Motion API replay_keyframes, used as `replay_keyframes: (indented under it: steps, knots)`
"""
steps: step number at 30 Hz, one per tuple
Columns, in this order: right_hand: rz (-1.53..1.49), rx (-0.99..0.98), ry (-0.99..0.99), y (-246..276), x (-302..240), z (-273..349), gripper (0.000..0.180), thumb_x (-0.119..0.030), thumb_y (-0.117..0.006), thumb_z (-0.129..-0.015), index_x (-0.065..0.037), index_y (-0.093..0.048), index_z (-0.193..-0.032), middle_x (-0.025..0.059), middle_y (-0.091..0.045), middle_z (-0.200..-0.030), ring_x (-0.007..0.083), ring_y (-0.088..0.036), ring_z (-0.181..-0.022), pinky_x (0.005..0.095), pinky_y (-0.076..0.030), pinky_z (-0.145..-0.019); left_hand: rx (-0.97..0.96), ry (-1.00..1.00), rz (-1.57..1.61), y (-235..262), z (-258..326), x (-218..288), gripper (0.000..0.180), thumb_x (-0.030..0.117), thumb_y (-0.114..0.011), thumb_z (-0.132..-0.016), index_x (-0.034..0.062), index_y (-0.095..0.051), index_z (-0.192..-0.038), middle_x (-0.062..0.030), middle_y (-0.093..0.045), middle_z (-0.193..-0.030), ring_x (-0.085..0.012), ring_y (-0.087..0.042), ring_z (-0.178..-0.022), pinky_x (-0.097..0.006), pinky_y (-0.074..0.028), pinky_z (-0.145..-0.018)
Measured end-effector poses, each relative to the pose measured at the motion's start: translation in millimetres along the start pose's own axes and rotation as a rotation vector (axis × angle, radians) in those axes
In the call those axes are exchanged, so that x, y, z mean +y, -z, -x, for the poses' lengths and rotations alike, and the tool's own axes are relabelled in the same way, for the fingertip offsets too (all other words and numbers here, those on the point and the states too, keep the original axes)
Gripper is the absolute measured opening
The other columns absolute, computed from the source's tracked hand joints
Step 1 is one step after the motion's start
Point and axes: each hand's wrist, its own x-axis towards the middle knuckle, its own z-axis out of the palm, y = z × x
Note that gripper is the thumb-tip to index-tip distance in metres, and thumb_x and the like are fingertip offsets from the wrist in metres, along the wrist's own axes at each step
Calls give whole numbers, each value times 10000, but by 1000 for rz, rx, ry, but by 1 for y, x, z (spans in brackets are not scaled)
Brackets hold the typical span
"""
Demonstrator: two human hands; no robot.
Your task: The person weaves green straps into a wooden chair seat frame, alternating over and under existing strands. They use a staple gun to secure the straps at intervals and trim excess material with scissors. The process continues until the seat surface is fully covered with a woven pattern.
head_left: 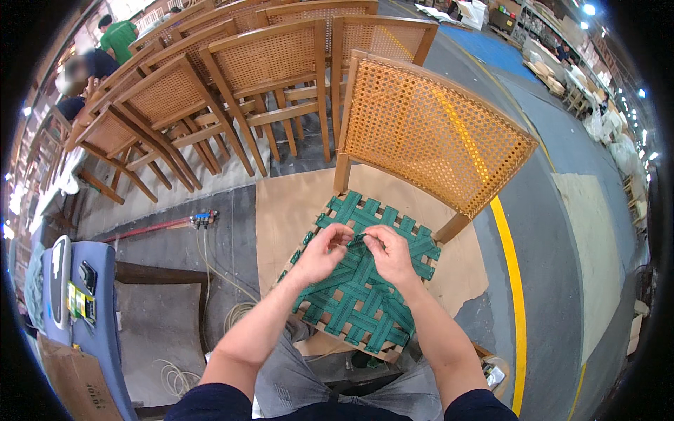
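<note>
A wooden chair point(435, 133) with a cane back stands before me on a sheet of cardboard point(288, 210). Its seat is woven from green webbing straps point(358, 302). My left hand point(319, 252) and my right hand point(390, 252) meet over the middle of the seat. Both pinch a green strap between thumb and fingers where the webbing crosses. My forearms come in from the lower edge, and my knees in grey trousers sit just under the seat's front rail.
A row of similar cane-back chairs point(232, 77) stands behind at upper left. A blue table point(98, 316) with small items is at lower left, with hoses and coiled cord point(232, 309) on the floor. A yellow floor line point(516, 281) runs at right. People work at far upper left.
</note>
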Motion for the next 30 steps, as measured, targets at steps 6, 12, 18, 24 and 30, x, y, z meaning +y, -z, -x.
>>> replay_keyframes:
  steps: [6, 12, 18, 24, 30]
  knots:
    - [-186, 52, -121, -15, -23, 10, 122, -33, -727, -881, -37, -709, -1001, 115, -716, -927, 253, -699, -821, 360, -552, -697, 187, 176, 294, -14, 20, -5, 107, 129, -644, -1004, 26, -648, -1033, 55, -605, -878, -44, -526, -832, -215, -447, -748]
    - [109, -13, 257, -3, -19, 3, 119, -19, -721, -880, -51, -720, -995, 107, -719, -911, 239, -695, -809, 351, -549, -693, 148, 183, 214, -11, 15, -4, 114, 126, -657, -995, 22, -642, -1039, 40, -599, -882, -50, -539, -845, -223, -462, -768]
    - [0, -31, 48, -7, -8, 6, 105, -17, -721, -873, -42, -731, -974, 101, -693, -956, 224, -679, -805, 309, -540, -704, 247, -48, -104, -26, 23, -5, 161, 69, -697, -956, 34, -627, -1098, 27, -623, -935, -49, -574, -888, -238, -488, -812]
    - [145, -186, -174, -53, 48, -56, 93, -84, -728, -884, -27, -734, -957, 96, -696, -944, 183, -668, -857, 337, -534, -770, 161, 565, 580, -33, 25, -80, 201, 217, -574, -1054, 35, -628, -1123, 12, -649, -968, -87, -587, -811, -226, -495, -777]
    - [251, -137, -487, -74, 156, -124, 124, -179, -709, -846, -87, -767, -906, 129, -744, -929, 276, -715, -896, 399, -546, -818, 521, 341, -183, -31, -38, -95, 257, 228, -528, -1047, 29, -666, -1130, -104, -719, -1018, -231, -692, -854, -374, -542, -764]
